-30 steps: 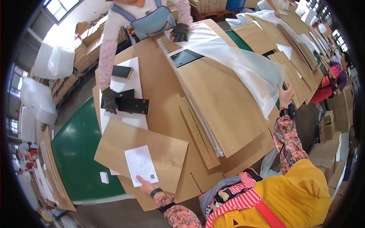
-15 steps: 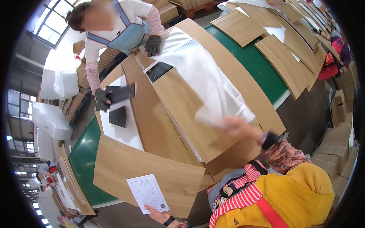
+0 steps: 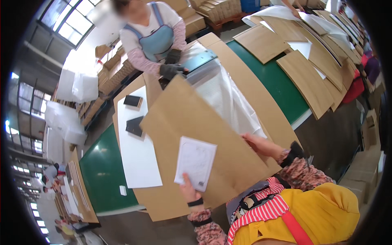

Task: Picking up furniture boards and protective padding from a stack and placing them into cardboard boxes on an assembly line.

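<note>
My left hand [image 3: 189, 191] pinches a white printed sheet [image 3: 197, 161] with its thumb on top. The sheet lies over a large wood-grain panel [image 3: 179, 112]. Whether the left fingers also grip the panel behind the sheet is hidden. At the panel's right edge my right hand [image 3: 261, 145] has its fingers closed on the board, which slants across the open carton [image 3: 277, 110]. White foam wrap [image 3: 224, 90] lies beside and partly beneath the panel.
Across the table, a co-worker's gloved hands [image 3: 173, 67] touch a dark glossy plate [image 3: 199, 62]. Two small dark blocks, one a black block [image 3: 134, 126], rest on a white board [image 3: 139, 163]. Loose wood-grain boards [image 3: 304, 77] lie along the green surface [image 3: 265, 71] on the right.
The large panel has come from the lower left to the middle, over the carton. My left hand moved up and right with the sheet; the right hand closed on the panel. The co-worker's hands came together.
</note>
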The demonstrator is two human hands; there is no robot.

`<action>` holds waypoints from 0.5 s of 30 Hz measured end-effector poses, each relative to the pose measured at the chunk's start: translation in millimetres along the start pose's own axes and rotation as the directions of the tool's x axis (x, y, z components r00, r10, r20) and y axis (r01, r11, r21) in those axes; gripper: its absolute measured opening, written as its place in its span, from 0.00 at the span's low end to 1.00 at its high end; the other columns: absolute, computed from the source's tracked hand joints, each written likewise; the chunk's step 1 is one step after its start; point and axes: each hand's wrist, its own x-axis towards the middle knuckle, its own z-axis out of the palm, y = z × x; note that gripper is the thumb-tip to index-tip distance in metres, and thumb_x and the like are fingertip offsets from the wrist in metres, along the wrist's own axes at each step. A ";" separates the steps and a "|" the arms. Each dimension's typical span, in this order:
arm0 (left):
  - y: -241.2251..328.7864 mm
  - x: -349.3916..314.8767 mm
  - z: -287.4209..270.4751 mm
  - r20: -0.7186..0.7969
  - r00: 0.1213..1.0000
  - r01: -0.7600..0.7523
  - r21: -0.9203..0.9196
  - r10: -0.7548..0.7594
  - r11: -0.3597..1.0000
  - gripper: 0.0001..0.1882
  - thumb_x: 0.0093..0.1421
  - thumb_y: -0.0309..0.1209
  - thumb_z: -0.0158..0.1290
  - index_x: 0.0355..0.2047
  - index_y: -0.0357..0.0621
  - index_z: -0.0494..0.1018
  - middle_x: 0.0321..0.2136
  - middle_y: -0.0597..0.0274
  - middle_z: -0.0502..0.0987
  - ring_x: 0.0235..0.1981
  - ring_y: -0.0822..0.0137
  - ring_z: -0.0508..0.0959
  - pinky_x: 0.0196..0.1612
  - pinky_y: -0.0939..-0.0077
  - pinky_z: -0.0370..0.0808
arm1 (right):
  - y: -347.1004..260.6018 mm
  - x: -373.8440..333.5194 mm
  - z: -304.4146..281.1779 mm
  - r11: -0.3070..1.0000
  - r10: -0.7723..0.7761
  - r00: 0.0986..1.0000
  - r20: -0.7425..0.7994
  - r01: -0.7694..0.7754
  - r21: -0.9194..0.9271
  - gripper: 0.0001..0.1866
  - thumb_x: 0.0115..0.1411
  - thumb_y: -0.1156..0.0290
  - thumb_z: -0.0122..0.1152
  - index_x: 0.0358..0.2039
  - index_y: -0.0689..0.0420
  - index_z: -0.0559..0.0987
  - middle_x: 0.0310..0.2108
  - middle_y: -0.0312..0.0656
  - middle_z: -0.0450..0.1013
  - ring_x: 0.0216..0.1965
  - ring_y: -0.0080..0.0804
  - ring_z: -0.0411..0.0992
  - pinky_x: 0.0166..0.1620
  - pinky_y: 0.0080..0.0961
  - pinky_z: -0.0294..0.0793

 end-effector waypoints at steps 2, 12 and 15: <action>-19.6 9.0 28.2 0.028 1.000 -0.010 0.022 0.010 1.000 0.24 0.67 0.42 0.56 0.50 0.30 0.73 0.42 0.55 0.81 0.40 0.66 0.80 0.43 0.70 0.78 | -10.5 -22.1 11.9 0.931 -0.134 0.980 -0.145 0.075 -0.356 0.27 0.68 0.65 0.55 0.64 0.60 0.66 0.50 0.41 0.74 0.47 0.26 0.72 0.48 0.25 0.74; -46.0 60.2 84.5 0.061 0.970 -0.240 0.101 0.234 0.966 0.16 0.66 0.31 0.56 0.48 0.31 0.72 0.42 0.55 0.80 0.41 0.67 0.79 0.47 0.71 0.75 | 16.0 29.4 -19.8 0.642 -0.714 0.604 -0.354 0.364 -0.674 0.21 0.62 0.74 0.61 0.54 0.69 0.73 0.45 0.46 0.77 0.46 0.30 0.75 0.50 0.25 0.74; -40.6 83.2 93.9 0.060 0.966 -0.258 0.160 0.251 0.953 0.15 0.66 0.29 0.56 0.47 0.30 0.73 0.41 0.56 0.80 0.41 0.67 0.79 0.46 0.71 0.75 | 6.2 50.7 -24.5 0.558 -0.759 0.567 -0.320 0.314 -0.768 0.21 0.62 0.74 0.62 0.53 0.70 0.74 0.45 0.45 0.77 0.45 0.30 0.75 0.49 0.25 0.74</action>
